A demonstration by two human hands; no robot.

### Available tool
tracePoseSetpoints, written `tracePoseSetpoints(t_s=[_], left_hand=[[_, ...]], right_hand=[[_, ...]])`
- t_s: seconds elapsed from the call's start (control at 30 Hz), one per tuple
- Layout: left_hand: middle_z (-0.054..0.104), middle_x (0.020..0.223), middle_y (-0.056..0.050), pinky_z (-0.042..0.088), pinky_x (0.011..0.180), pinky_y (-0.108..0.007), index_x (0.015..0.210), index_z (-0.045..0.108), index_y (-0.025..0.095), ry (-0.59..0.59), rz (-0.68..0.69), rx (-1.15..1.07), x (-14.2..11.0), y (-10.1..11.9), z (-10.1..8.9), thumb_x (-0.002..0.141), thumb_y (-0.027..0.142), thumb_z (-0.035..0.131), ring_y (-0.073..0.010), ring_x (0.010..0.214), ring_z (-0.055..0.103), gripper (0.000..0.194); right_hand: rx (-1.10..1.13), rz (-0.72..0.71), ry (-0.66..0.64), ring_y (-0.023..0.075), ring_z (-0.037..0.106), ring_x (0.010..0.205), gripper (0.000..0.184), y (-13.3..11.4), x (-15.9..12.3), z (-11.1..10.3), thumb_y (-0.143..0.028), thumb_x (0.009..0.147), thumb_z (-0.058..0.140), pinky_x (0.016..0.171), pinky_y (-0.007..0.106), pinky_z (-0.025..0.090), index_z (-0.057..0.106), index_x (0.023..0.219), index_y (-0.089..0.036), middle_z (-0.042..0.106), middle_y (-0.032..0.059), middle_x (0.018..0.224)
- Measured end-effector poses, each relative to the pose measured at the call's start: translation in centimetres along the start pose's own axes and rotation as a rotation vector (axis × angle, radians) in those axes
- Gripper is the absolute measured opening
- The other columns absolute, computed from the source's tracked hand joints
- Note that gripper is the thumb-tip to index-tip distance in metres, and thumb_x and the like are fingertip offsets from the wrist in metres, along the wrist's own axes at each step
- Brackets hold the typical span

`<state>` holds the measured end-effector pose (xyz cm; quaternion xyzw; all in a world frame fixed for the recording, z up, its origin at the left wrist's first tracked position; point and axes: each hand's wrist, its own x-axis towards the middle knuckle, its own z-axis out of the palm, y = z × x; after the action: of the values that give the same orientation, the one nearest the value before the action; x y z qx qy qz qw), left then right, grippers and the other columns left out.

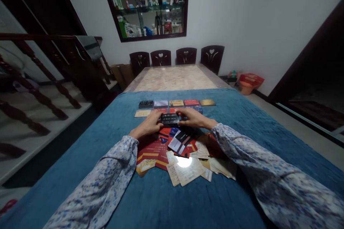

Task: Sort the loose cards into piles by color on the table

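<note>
Both my hands hold one black card (170, 118) with white print, just above a blue cloth (242, 121). My left hand (148, 124) pinches its left end, my right hand (192, 117) pinches its right end. Beyond the card lies a neat row of cards (176, 103): black, lilac, yellow, red, gold. A second row starts nearer, with a cream card (142, 113) at the left and red and blue cards partly hidden by my hands. A loose heap of cards (180, 154) lies under my wrists.
The blue cloth covers the near part of a long table; its far end shows bare marble top (174, 77). Several dark chairs (185, 55) stand at the far end. A wooden stair railing (40, 78) runs on the left. A glass shelf cabinet (150, 5) hangs on the wall.
</note>
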<state>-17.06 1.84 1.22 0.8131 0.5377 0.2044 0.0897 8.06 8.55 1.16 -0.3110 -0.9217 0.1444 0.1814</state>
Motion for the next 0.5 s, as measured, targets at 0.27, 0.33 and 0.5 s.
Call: tracePoseSetpoints(t_s=[0.27, 0.33, 0.5], left_hand=[[0.061, 0.109, -0.008, 0.051, 0.099, -0.042, 0.120, 0.065, 0.017, -0.004, -0.061, 0.050, -0.6, -2.6, -1.8, 0.075, 0.015, 0.067, -0.0269, 0.107, 0.059, 0.045], [0.061, 0.109, -0.008, 0.050, 0.100, -0.042, 0.121, 0.065, 0.017, -0.012, -0.085, 0.071, -0.6, -3.4, -2.1, 0.075, 0.015, 0.066, -0.0271, 0.108, 0.059, 0.046], [0.062, 0.113, -0.010, 0.049, 0.103, -0.044, 0.123, 0.064, 0.016, -0.012, -0.099, 0.091, -0.3, -5.2, -2.8, 0.077, 0.018, 0.067, -0.0284, 0.111, 0.059, 0.047]], right_hand=[[-0.017, -0.060, -0.038, 0.0174, 0.061, 0.075, 0.037, -1.1, 3.7, 0.9, -0.032, 0.080, 0.079, 0.066, 0.026, 0.040, 0.073, 0.111, -0.014, 0.072, 0.0050, 0.086], [-0.027, -0.054, -0.049, 0.0191, 0.063, 0.079, 0.039, -1.2, 4.5, 1.1, -0.035, 0.080, 0.079, 0.067, 0.026, 0.042, 0.073, 0.112, -0.014, 0.073, 0.0067, 0.089], [-0.048, -0.029, -0.060, 0.0215, 0.065, 0.083, 0.040, -1.7, 6.2, 1.2, -0.035, 0.081, 0.078, 0.069, 0.027, 0.043, 0.074, 0.115, -0.014, 0.074, 0.0079, 0.092]])
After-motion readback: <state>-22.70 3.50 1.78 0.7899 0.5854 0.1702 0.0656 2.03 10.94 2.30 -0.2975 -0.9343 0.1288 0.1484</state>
